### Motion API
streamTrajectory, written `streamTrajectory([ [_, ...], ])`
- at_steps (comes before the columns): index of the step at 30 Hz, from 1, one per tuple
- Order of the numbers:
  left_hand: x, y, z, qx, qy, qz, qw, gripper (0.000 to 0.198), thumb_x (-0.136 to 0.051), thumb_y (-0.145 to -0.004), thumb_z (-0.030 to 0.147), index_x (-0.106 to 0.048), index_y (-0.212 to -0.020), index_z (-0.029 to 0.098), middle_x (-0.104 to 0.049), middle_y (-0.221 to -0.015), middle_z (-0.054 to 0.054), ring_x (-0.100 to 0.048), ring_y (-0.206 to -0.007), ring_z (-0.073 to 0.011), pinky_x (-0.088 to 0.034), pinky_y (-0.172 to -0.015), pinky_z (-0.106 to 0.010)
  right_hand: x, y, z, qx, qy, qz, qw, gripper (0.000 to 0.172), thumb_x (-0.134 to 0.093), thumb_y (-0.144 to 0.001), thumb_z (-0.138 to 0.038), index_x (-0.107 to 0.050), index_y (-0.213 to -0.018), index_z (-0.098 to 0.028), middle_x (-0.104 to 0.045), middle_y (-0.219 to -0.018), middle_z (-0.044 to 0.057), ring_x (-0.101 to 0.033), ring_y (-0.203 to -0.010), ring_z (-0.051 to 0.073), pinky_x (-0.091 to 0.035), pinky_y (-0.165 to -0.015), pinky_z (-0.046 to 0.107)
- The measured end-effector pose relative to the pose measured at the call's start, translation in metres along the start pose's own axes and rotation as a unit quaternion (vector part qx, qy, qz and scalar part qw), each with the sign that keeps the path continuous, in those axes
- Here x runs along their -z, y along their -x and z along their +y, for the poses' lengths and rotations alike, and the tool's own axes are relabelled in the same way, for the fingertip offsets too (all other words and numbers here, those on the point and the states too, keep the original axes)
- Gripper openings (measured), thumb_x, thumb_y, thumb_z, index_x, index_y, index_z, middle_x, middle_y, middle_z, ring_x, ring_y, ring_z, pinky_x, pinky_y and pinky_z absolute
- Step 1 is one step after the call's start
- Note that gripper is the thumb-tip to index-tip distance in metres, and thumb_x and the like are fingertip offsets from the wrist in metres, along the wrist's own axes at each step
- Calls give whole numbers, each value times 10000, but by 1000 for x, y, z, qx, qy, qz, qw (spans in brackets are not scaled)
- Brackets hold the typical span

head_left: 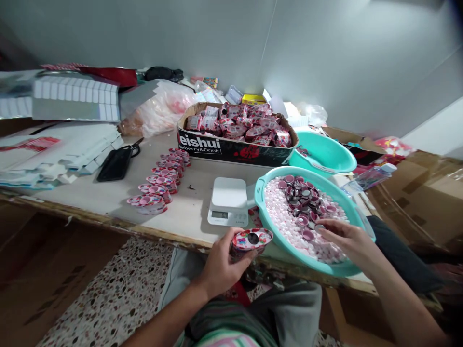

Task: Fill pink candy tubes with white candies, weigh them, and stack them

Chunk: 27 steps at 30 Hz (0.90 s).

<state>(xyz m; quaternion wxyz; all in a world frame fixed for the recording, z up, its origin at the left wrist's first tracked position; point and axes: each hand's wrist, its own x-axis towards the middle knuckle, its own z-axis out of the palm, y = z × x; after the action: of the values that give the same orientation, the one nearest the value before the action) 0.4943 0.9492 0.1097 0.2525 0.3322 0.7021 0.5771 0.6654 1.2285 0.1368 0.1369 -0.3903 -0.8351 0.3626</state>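
Okay, my left hand (pixel 220 265) is closed firmly around a pink-and-red printed drink cup (pixel 249 243), held low near the table edge and tilted so a dark round hole in its end faces up at me. My right hand (pixel 347 241) reaches out over the basin, wrist raised, fingers curled down, with the thumb and forefinger meeting at a small round cap (pixel 320 226). Can't tell from here if that cap is pinched or just touched, the fingertips cover too much of it! Below, pale pink caps and darker pink-and-silver caps (pixel 300 205) are heaped inside a teal plastic basin (pixel 261 193). Right beside it, a white kitchen scale (pixel 227 200) sits on the table (pixel 188 207), with rows of stacked cups (pixel 159 178) to the left. Further back, a cardboard box (pixel 231 150) is packed with pink-and-red items, too jumbled to make out, next to a second teal basin (pixel 321 154)
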Motion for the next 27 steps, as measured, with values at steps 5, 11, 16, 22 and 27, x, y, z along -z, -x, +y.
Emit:
streamTrajectory([
  [5,-1,-1,0,-6,-22,0,1000,345,-636,-796,403,-563,-1063,198,-696,-988,-63,-655,-883,-205,-515,-784,-285,-4,29,-36,29,-114,77,990,356,-739,-634,-497,-679,-830,-206,-684,-854,52,-635,-775,218,-540,-621,288],
  [11,1,3,5,-48,-70,-25,996,342,-625,-805,399,-570,-1075,195,-675,-1011,-67,-631,-910,-213,-496,-839,-321,-49,71,-99,263,-26,26,964,78,-609,-845,-279,-667,-880,-239,-663,-963,56,-636,-851,184,-546,-730,278],
  [16,7,15,1,-64,-73,-33,995,338,-635,-798,370,-586,-1081,192,-677,-999,-61,-622,-895,-203,-495,-818,-303,-87,82,-108,336,6,-47,941,226,-519,-905,-206,-643,-1091,-240,-656,-945,62,-631,-852,173,-541,-742,279],
  [22,11,27,-4,-51,-67,-45,995,316,-642,-800,353,-596,-1069,194,-681,-1017,-60,-629,-918,-197,-487,-846,-288,-101,98,-96,359,-5,-79,930,360,-501,-900,-156,-599,-1230,-264,-614,-1041,88,-596,-966,197,-525,-825,323],
  [27,14,33,-3,-93,-86,-77,989,354,-620,-821,357,-572,-1131,192,-662,-1053,-73,-612,-965,-203,-470,-877,-300,-103,106,-93,261,-97,-65,958,232,-550,-883,-181,-708,-1030,-265,-608,-945,57,-613,-820,155,-528,-669,228],
])
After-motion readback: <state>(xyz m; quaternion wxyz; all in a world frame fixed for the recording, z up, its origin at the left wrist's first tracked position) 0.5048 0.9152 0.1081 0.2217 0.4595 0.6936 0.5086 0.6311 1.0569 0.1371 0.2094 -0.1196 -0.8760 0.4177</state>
